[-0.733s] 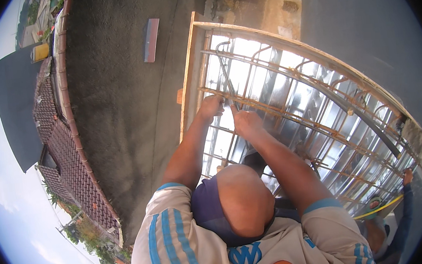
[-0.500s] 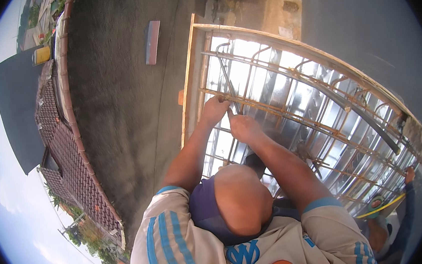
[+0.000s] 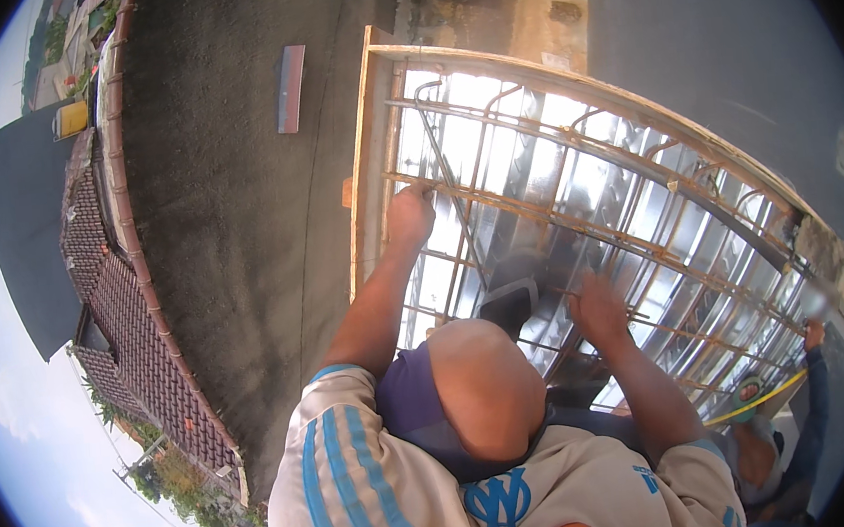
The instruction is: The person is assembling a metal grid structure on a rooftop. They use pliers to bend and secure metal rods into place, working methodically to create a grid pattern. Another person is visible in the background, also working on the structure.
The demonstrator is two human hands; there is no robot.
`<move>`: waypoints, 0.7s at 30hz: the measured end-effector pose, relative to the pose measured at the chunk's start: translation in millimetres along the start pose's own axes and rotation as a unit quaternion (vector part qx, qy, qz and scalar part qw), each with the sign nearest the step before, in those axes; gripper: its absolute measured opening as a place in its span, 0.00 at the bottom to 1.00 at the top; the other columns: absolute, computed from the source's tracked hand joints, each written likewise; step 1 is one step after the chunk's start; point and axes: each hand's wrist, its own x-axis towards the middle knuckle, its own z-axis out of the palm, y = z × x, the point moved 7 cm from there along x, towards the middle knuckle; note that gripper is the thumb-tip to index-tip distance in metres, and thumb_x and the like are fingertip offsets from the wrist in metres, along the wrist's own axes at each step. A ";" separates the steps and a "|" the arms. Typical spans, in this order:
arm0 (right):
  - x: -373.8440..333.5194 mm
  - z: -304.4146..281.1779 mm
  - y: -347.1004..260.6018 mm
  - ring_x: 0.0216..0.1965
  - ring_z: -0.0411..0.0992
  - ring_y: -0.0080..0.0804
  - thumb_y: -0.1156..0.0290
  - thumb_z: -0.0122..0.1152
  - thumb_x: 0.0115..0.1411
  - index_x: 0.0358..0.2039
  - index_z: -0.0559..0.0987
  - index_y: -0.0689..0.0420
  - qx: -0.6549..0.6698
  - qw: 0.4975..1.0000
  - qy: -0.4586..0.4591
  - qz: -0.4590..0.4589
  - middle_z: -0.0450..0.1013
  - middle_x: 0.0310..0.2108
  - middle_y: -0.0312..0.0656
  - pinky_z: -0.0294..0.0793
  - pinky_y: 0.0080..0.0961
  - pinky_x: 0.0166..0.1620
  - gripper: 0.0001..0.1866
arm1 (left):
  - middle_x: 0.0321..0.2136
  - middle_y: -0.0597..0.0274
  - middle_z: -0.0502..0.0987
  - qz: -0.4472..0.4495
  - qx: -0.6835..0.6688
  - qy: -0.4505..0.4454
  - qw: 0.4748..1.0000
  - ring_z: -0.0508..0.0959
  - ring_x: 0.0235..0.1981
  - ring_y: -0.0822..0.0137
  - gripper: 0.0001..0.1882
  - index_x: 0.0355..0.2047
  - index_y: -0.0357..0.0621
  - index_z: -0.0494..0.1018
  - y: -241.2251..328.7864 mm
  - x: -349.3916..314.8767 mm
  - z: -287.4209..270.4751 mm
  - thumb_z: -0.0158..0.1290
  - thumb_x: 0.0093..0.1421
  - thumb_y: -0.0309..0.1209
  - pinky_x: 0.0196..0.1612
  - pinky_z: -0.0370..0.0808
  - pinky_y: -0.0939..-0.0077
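Observation:
A grid of rusty rebar (image 3: 538, 211) lies over shiny corrugated metal sheets inside a wooden form. My left hand (image 3: 410, 216) is closed at a lengthwise bar near the left end of the grid, its fingertips against the bar; whatever it pinches is too small to make out. To the right, my right hand (image 3: 599, 310) is over the grid beyond my bent knee, smeared by motion. Its fingers and anything in them cannot be read. Between the hands, a thin hooked rod (image 3: 445, 161) slants across the bars.
A timber edge board (image 3: 363, 183) bounds the form on the left, beside a grey concrete surface (image 3: 227, 210) with a flat board (image 3: 291, 89) on it. My dark shoe (image 3: 511, 304) rests on the grid. Another person's hand (image 3: 814, 334) is at the far right edge, near a yellow strip (image 3: 770, 400).
My right hand has left the spot beside my left hand and moved right and toward me. My left hand stays by the same bar. The view has shifted slightly.

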 end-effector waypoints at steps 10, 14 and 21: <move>-48.1 77.3 106.0 0.40 0.74 0.41 0.53 0.67 0.50 0.42 0.68 0.55 -0.104 0.984 -0.053 0.134 0.69 0.35 0.43 0.74 0.39 0.38 0.26 | 0.33 0.54 0.80 0.305 0.373 -0.149 0.863 0.80 0.37 0.55 0.12 0.35 0.44 0.78 44.6 8.8 -0.8 0.44 0.58 0.25 0.40 0.77 0.64; -50.5 98.1 129.6 0.37 0.74 0.43 0.56 0.62 0.53 0.42 0.69 0.57 -0.079 0.988 0.013 0.134 0.70 0.37 0.45 0.74 0.39 0.36 0.22 | 0.33 0.53 0.80 0.271 0.429 -0.203 0.837 0.80 0.39 0.56 0.11 0.33 0.43 0.79 70.2 10.2 4.3 0.45 0.57 0.25 0.42 0.77 0.66; -57.0 64.8 111.7 0.35 0.74 0.53 0.65 0.52 0.54 0.39 0.71 0.60 0.079 0.990 -0.068 0.094 0.73 0.32 0.55 0.73 0.43 0.42 0.15 | 0.36 0.46 0.79 0.024 0.241 -0.161 0.957 0.79 0.41 0.50 0.11 0.33 0.36 0.78 29.3 34.1 -12.4 0.48 0.55 0.29 0.43 0.75 0.60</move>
